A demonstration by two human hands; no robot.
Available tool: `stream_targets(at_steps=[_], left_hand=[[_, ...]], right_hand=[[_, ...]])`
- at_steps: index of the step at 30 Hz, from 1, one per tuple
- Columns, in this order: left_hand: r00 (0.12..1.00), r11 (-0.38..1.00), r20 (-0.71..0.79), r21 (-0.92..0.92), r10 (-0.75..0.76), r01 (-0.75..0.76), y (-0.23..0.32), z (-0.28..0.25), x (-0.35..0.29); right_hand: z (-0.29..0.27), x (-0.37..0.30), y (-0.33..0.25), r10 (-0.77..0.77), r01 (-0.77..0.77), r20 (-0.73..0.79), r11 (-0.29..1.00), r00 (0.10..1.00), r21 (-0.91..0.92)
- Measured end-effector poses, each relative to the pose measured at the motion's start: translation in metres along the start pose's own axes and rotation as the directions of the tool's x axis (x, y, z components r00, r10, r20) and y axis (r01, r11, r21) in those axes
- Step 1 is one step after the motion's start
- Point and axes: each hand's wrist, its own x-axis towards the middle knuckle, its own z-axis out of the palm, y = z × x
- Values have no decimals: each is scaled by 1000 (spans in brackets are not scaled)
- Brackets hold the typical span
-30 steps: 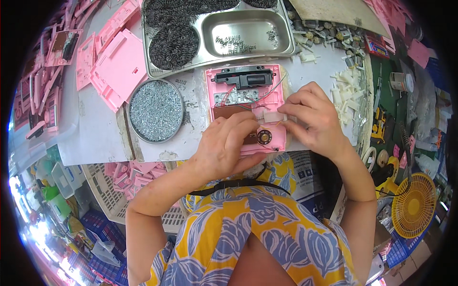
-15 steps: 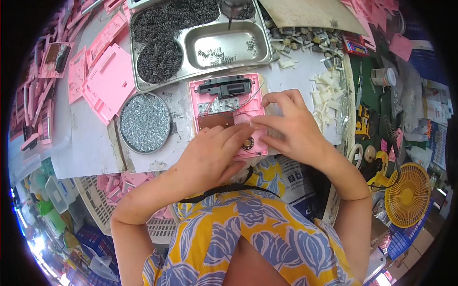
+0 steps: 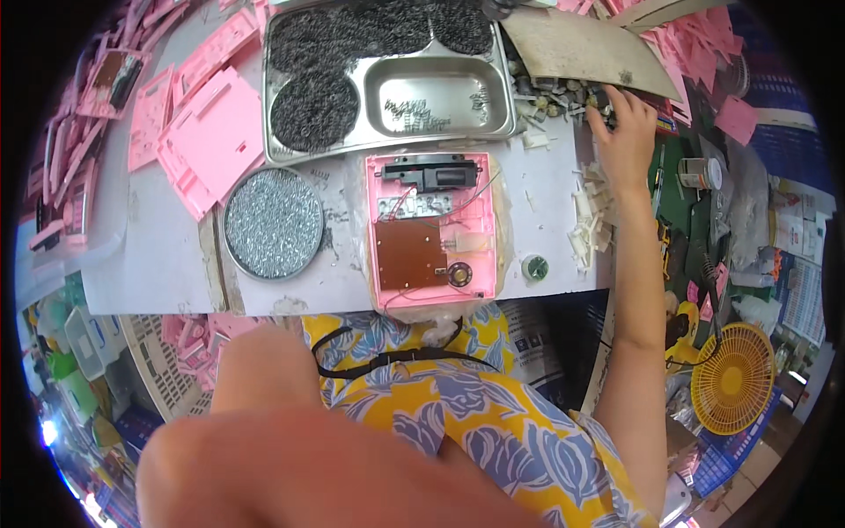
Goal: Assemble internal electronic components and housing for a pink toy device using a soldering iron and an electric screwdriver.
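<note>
My right hand (image 3: 628, 132) reaches over a pile of small metal and white parts (image 3: 550, 99) beside a tan board. Its thumb and fingers are apart around dark pieces in the pile, with nothing visibly gripped. My left arm (image 3: 290, 466) is bent up large and blurred across the lower left; the fingers do not show. In front of me lies a pink plastic housing (image 3: 486, 224), open side up. It holds a black mechanism (image 3: 436, 174), a brown circuit board (image 3: 409, 255), thin wires and a round speaker-like part (image 3: 459, 275).
Behind the housing stands a metal tray (image 3: 352, 145) of dark springs. A round dish of small screws (image 3: 273, 224) sits left, near pink panels (image 3: 211, 141). White plastic pieces (image 3: 591, 220) and a small green round item (image 3: 534, 268) lie right. A yellow fan (image 3: 732, 378) stands lower right.
My right hand has left the housing and moved far right to the parts pile. My left hand has come off the housing, and that arm has risen toward me. The view has shifted slightly.
</note>
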Motion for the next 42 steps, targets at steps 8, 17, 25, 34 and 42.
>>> stream_targets(at_steps=[8, 17, 25, 34, 42], left_hand=[[866, 871, -271, 389, 419, -299, 5, -5, -50], [629, 696, -475, 48, -615, 716, -68, -14, 4], [703, 627, -73, 392, -708, 673, -115, -27, 10], [849, 714, 243, 670, -470, 203, -136, -8, 93], [967, 486, -235, 837, -97, 252, -224, -64, 205]], right_hand=[[-5, -10, -3, 3, -2, -19, 999, 1000, 39], [-83, -51, -112, 134, -169, 117, 508, 984, 845], [-135, -60, -108, -150, -171, 263, 448, 953, 878], [-146, -89, -65, 182, -631, 672, -237, 718, 739], [-119, -95, -37, 386, -410, 593, -460, 707, 788]])
